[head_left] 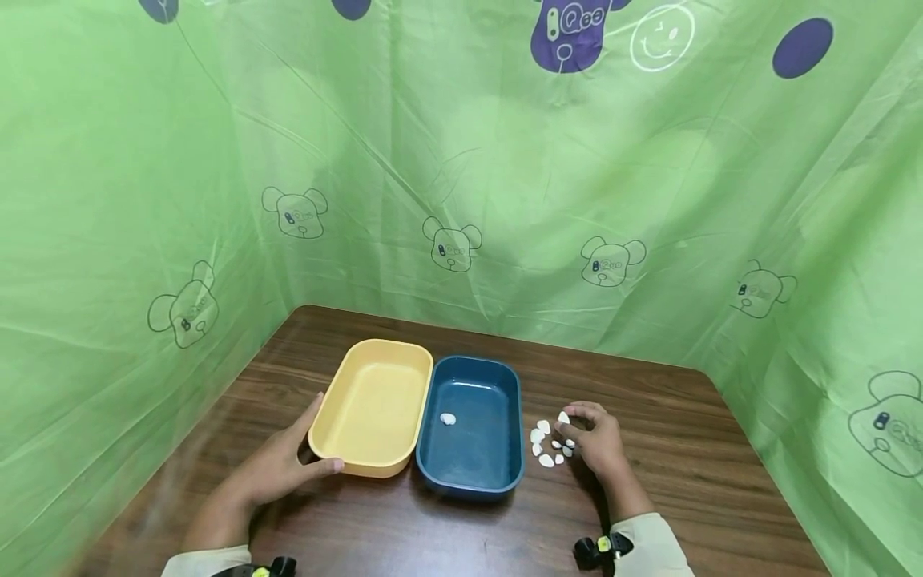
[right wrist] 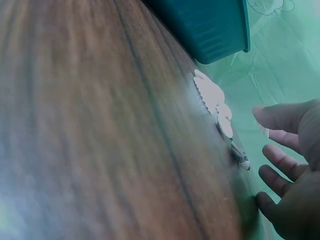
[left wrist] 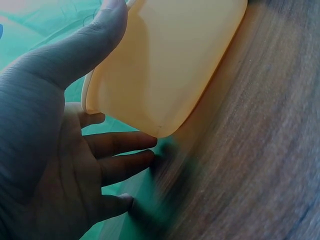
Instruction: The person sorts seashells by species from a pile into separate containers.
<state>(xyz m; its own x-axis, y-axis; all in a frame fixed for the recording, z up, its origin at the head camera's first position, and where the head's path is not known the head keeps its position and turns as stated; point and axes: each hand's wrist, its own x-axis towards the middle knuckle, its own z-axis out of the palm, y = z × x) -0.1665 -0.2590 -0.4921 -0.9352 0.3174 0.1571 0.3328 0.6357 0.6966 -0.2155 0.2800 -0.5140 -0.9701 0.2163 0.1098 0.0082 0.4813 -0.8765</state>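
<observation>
My left hand (head_left: 277, 465) holds the near left corner of a yellow plastic tray (head_left: 371, 465), the thumb on the near side and the fingers along the left side. In the left wrist view the tray's outer wall (left wrist: 170, 60) lies between thumb and fingertips. My right hand (head_left: 598, 441) pinches a small white seashell (head_left: 564, 417) between thumb and index finger. Its other fingers hang loosely curled in the right wrist view. Several white shells (head_left: 544, 426) lie on the table beside that hand, some with scalloped edges. One white shell (head_left: 448, 419) sits inside the dark blue tray (head_left: 521, 425).
Both trays stand side by side on a brown wood-grain table (head_left: 692, 465), yellow on the left, blue on the right. A green printed curtain (head_left: 534, 176) hangs behind and on both sides of the table.
</observation>
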